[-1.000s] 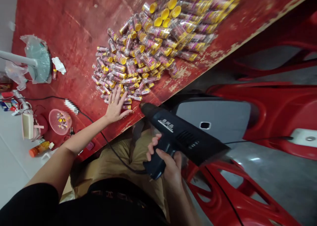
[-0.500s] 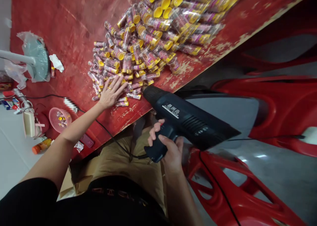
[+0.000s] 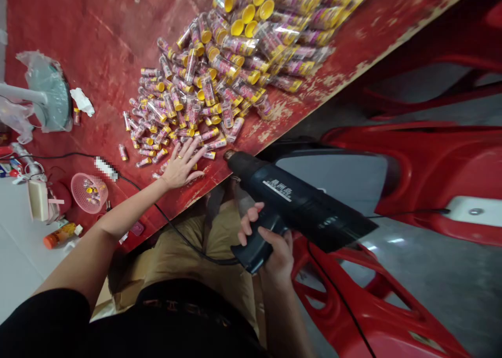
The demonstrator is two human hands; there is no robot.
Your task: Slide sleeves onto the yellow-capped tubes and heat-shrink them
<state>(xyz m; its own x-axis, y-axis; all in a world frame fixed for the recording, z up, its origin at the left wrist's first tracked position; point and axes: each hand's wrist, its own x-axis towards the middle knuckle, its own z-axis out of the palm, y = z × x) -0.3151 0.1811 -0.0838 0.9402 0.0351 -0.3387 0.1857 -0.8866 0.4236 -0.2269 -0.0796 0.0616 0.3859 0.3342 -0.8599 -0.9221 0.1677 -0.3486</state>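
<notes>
My right hand (image 3: 270,240) is wrapped round the handle of a black heat gun (image 3: 298,198). Its nozzle points up and left, toward the table's edge and the pile. Fingers spread, my left hand (image 3: 183,165) lies palm down at the near edge of a heap of small clear tubes (image 3: 192,96) with yellow caps and pink-purple labels. A few tubes are partly hidden under and beside that hand. Larger bundles of tubes (image 3: 309,18) in clear wrap lie at the far right of the heap, blurred.
The red table (image 3: 105,44) has a worn edge. On its left stand a pink basket (image 3: 74,193) with some tubes, a plastic-wrapped round base (image 3: 55,101), crumpled tissue (image 3: 82,101) and an orange-capped bottle (image 3: 58,236). A black cord crosses toward me. Red plastic chairs (image 3: 353,305) stand at right.
My left hand has shifted a little right and nearer, its fingers more widely spread. Small tubes at the heap's near-left side have scattered. The heat gun remains in my right hand, slightly lower in view.
</notes>
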